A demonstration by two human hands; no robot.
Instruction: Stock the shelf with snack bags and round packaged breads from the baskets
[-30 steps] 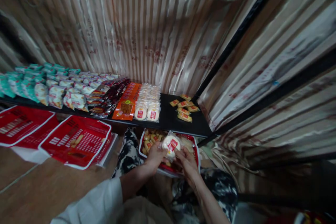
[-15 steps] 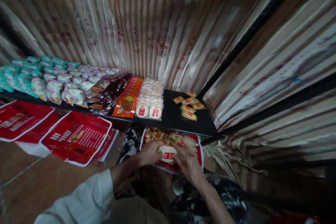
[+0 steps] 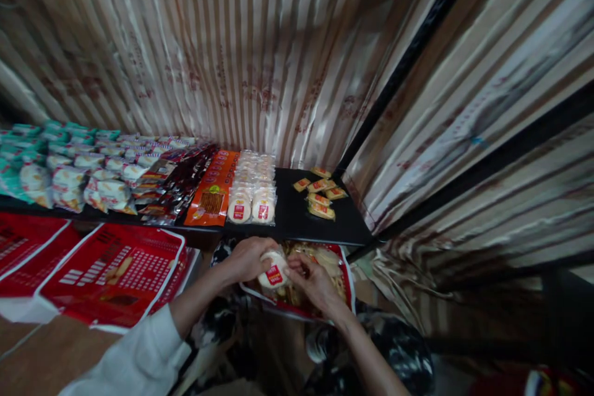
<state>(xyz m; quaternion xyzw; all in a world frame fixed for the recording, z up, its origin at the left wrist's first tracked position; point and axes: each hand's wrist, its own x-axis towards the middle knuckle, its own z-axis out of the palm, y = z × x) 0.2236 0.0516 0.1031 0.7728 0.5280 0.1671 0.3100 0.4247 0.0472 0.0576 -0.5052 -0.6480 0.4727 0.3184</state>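
Observation:
My left hand (image 3: 249,258) is closed around the upper left side of a round white cracker packet (image 3: 273,273) with a red label. On its right edge, the fingers of my right hand (image 3: 314,281) are pinched together. Below both hands lies an open red and white bag (image 3: 349,281), holding several snacks in yellowish and clear wrappers. Just above, on the black shelf (image 3: 292,232), stand two rows of matching round cracker packets (image 3: 263,205). To their right lies a loose group of small yellow packets (image 3: 320,198).
An orange snack bag (image 3: 211,195), dark red packets (image 3: 179,185) and rows of white and green packets (image 3: 67,179) fill the shelf's left part. Red printed bags (image 3: 111,272) lie below at left. Black frame bars (image 3: 413,68) and a striped curtain (image 3: 260,43) bound the shelf.
The round cracker packet has come up out of the bag, leftward and tilted, in my left hand. My right hand's spread fingers have drawn together at its edge. The view has shifted.

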